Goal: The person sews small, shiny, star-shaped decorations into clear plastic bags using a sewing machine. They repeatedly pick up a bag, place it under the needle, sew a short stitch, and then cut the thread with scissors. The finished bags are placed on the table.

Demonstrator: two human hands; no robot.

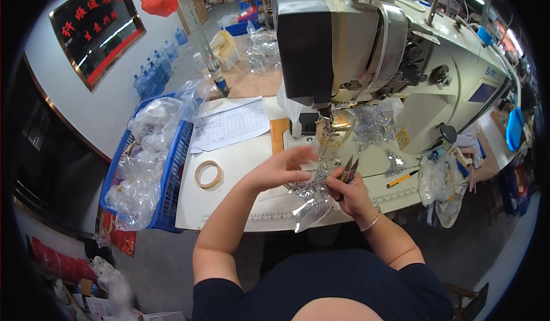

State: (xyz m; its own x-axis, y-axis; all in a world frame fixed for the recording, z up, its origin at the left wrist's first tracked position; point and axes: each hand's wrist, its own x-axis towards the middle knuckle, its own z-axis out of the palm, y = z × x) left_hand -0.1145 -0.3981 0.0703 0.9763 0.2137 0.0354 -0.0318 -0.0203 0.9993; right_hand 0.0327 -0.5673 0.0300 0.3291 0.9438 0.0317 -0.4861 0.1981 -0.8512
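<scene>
1. Dark metal forms the one pair of snips (pixel 347 170) grasped in the right hand (pixel 354 196); the fingers wrap the handles, and the two blade tips point away from the body, slightly apart.
2. The left hand (pixel 278 170) is released: its thumb and blurred fingers stand apart, with nothing visible gripped between them.
3. One clear plastic piece (pixel 313 207) with silvery bits lies between the two hands, reaching the near edge of the surface (pixel 252 209). Whether the left hand touches it, I cannot tell.
4. One sewing machine (pixel 358 57) stands beyond both hands.
5. Two heaps of silvery pieces lie beyond the right hand: a larger heap (pixel 373 127) and a smaller heap (pixel 395 162).
6. One yellow pen-like tool (pixel 402 179) rests to the right hand's right; one bracelet (pixel 372 221) circles that wrist.
7. Left of the left hand, one tape roll (pixel 200 175) lies flat; beyond it are overlapping paper sheets (pixel 235 125), their number unclear.
8. Farther left stands one blue basket (pixel 177 186) of crumpled clear plastic, too tangled to count.
</scene>
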